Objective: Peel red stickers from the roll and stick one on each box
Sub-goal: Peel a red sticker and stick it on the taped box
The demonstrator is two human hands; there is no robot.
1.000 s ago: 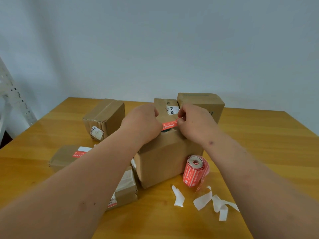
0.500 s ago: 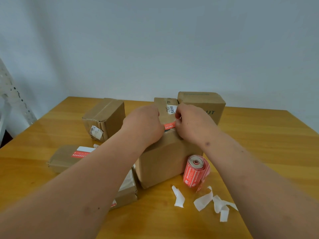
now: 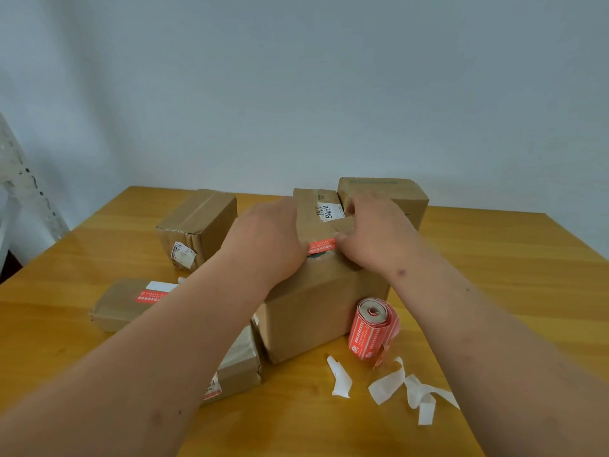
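A tall cardboard box (image 3: 316, 311) stands in the middle of the wooden table (image 3: 494, 291). A red sticker (image 3: 322, 246) lies across its top. My left hand (image 3: 267, 242) presses down on the sticker's left end and my right hand (image 3: 375, 235) on its right end, fingers flat on the box. The red sticker roll (image 3: 372, 328) stands against the box's right front side. A flat box (image 3: 122, 301) at the left carries a red sticker (image 3: 150, 296). A small box (image 3: 239, 367) under my left forearm shows a red sticker (image 3: 212, 389) on its front.
Two more cardboard boxes stand behind: one at the back left (image 3: 197, 222), one at the back right (image 3: 389, 196). Curled white backing strips (image 3: 408, 387) lie on the table in front of the roll. A white perforated rack post (image 3: 23, 189) is at the far left.
Both hands have come down and spread apart slightly, and the sticker they were holding above the box now lies flat on the box's top.
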